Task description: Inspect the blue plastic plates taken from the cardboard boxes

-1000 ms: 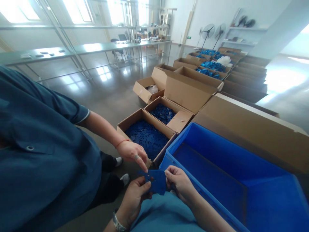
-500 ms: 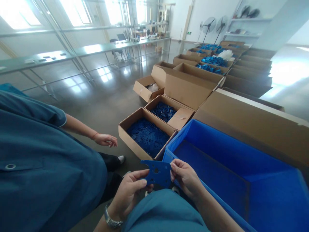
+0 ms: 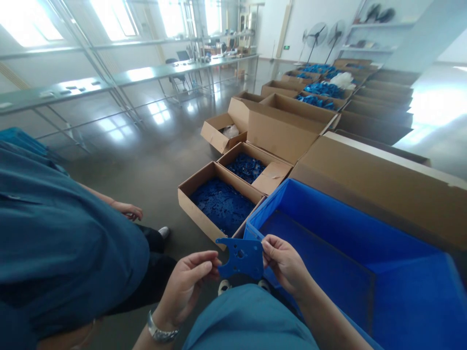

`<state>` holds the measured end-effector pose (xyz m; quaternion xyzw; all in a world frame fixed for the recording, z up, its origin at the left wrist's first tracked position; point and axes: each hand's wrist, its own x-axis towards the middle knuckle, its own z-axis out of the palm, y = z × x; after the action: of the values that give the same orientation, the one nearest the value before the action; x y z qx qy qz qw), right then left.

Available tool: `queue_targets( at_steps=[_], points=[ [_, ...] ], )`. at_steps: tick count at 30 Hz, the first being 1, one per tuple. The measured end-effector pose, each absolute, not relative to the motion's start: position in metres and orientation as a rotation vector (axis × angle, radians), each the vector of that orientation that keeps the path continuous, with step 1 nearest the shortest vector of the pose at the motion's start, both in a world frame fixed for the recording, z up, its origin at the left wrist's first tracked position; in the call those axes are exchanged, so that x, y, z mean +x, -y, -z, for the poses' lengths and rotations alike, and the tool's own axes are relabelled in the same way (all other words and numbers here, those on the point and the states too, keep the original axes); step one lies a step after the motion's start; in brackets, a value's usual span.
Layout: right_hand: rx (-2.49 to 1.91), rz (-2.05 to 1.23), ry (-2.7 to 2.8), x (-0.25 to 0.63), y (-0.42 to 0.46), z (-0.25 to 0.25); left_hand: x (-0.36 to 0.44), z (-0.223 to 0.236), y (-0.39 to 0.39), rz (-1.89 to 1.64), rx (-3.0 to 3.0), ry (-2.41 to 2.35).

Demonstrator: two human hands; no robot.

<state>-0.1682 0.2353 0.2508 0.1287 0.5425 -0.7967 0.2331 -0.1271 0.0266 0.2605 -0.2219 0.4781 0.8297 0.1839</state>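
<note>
I see my left hand (image 3: 189, 284) low in the middle of the view, with a shiny watch (image 3: 159, 333) on the wrist. Its fingers are curled, and the fingertips pinch the left edge of a flat blue part (image 3: 241, 256). My right hand (image 3: 282, 262) pinches the right edge of the same part with thumb and fingers. So both hands are closed on it, one on each side. The part is thin and has a round hole in the middle, some small holes, and a scooped-out bottom edge. It is up in the air, above my blue lap (image 3: 248, 321) and just in front of the near corner of the big blue bin (image 3: 365, 272).

On my left stands another person in a dark blue shirt (image 3: 54, 243). That person's hand (image 3: 127, 210) hangs loose by their side, well apart from my hands. I see a white shoe (image 3: 163, 232) on the floor next to them.

Just past the part sits an open cardboard box (image 3: 193, 206) full of dark blue pieces (image 3: 222, 204). Behind it is a second box (image 3: 272, 175) with fewer blue pieces in it. To the right of the bin is a long brown box (image 3: 383, 189).

Farther back are more brown boxes (image 3: 292, 121), some holding blue parts. Long metal tables (image 3: 146, 75) run along the windows, and two fans (image 3: 324, 34) stand by the far wall.
</note>
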Motion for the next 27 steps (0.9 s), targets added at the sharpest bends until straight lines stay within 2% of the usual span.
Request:
queue_targets(
  at_steps=[10, 27],
  points=[
    [0.307, 2.184, -1.461, -0.171, -0.241, -0.252, -0.140, -0.261, -0.052, -2.328, -0.699, -1.537],
    [0.259, 2.153, -1.438, -0.179, -0.257, -0.255, -0.143, -0.264, -0.069, -2.372, -0.732, -1.532]
  ],
)
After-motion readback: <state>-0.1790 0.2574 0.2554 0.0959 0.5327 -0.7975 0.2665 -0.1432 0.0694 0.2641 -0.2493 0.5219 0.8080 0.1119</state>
